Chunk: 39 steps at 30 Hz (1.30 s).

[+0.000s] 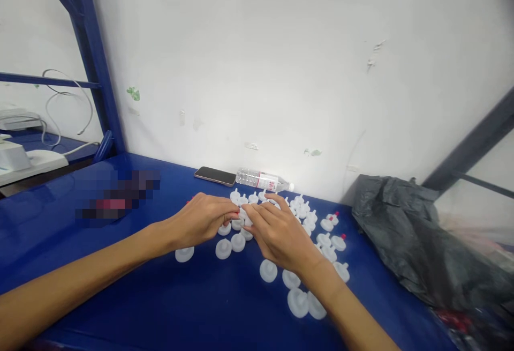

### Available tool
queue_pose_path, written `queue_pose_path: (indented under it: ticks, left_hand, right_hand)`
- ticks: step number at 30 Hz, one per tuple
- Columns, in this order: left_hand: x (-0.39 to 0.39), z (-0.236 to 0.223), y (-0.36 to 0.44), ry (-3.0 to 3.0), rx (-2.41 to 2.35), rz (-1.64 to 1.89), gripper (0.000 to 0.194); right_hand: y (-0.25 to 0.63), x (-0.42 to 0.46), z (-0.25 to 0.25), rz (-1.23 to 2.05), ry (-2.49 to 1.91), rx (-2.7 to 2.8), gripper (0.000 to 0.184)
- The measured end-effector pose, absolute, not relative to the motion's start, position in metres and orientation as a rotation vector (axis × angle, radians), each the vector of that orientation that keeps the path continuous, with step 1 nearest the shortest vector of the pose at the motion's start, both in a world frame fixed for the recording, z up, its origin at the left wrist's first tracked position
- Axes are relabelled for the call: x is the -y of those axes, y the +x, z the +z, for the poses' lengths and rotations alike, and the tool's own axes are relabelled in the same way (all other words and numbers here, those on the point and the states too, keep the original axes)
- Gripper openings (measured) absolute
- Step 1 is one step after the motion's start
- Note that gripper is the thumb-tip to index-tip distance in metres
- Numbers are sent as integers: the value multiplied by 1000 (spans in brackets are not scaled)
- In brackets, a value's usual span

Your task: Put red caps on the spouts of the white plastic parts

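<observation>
Over the blue table (160,297) my two hands meet, fingertips close together. My left hand (203,217) is closed in a pinch, with a bit of red, apparently a small red cap, showing at its fingertips. My right hand (277,228) is closed round a white plastic disc with a spout (243,215), mostly hidden behind the fingers. Around and beneath the hands stand many similar white spouted discs (268,270). A few on the right, such as one disc (339,242), carry red tips. Another disc (184,254) lies under my left wrist, with a bit of red behind that hand.
A phone (216,176) and a clear plastic bottle (263,179) lie near the wall. On the right is a dark plastic bag (405,228). A blurred-out dark and red item (120,201) lies at left. Blue metal posts (96,56) frame the table; cables (52,104) hang beyond.
</observation>
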<state>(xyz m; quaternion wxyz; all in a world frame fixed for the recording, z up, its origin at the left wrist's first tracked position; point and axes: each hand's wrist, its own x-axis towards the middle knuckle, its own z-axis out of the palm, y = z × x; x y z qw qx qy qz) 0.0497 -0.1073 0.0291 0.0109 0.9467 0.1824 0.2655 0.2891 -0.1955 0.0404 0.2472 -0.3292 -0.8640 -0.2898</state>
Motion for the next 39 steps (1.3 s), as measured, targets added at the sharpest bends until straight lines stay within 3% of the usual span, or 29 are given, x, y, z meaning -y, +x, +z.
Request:
queue_pose_path:
  ticks: [6,12,21,33,39]
  left_hand:
    - [111,31,55,2946,-690,833,15]
    - [78,27,37,2945,-955,795,21]
    - [43,26,15,2942,-1082,518,22]
    - [45,22,18,2915,-1092,319,24]
    - [44,21,18,2919,-1091,252,23]
  right_hand:
    - [310,193,51,-758,-1023,2273,28]
    - [385,178,60,-694,-1480,1938,16]
    - [480,166,33,-560,-2044,1605,28]
    - [506,159,6,-340,-2336,1685,32]
    - [495,164,16,-394,-2378,1698,29]
